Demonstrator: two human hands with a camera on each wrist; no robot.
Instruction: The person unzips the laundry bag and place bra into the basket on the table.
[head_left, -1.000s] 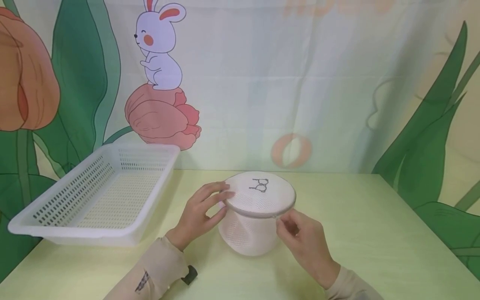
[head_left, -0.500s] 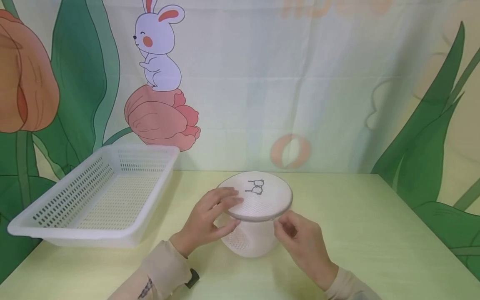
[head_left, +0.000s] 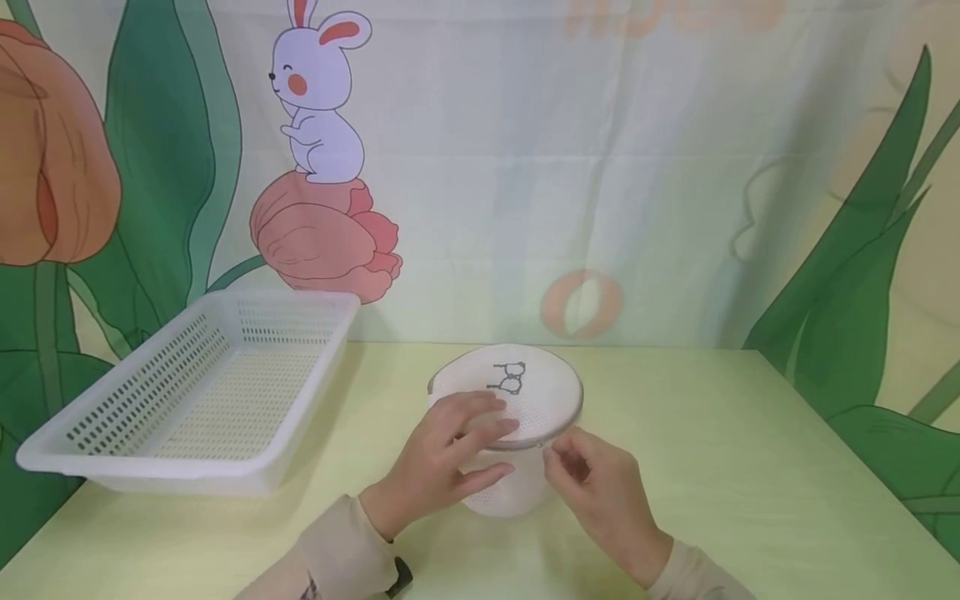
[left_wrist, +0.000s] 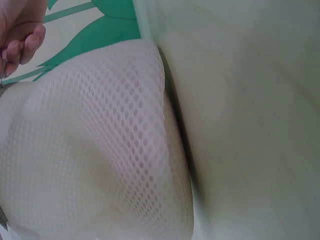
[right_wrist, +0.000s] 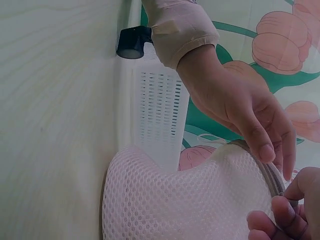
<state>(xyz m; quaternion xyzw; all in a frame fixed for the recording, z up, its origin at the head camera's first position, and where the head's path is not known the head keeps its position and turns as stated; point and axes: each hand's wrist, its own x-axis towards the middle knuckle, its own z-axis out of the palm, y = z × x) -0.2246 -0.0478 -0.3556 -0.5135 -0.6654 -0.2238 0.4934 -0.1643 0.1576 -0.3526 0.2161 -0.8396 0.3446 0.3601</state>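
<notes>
A white mesh laundry bag (head_left: 543,383), round and drum-shaped, stands on the table with a glasses-like bra drawing on its lid. A grey zipper (right_wrist: 272,177) runs round the lid's rim. At the front right of that rim, my right hand (head_left: 607,492) pinches the small zipper pull, mostly hidden by the fingertips. My left hand (head_left: 431,467) lies over the lid's front left, fingers loosely bent over the top and thumb apart below the rim. The mesh side wall (left_wrist: 130,110) fills much of the left wrist view and is dented inward.
A white perforated plastic basket (head_left: 315,383) stands at the table's left. Behind the pale green table (head_left: 712,467) hangs a printed curtain (head_left: 480,167) with a rabbit and tulips. A black wrist-worn device (right_wrist: 132,42) sits at the left sleeve.
My left hand has slid right along the lid, from its left edge to the front. The bag has shifted slightly left, and my right hand has drifted a little left with the zipper pull.
</notes>
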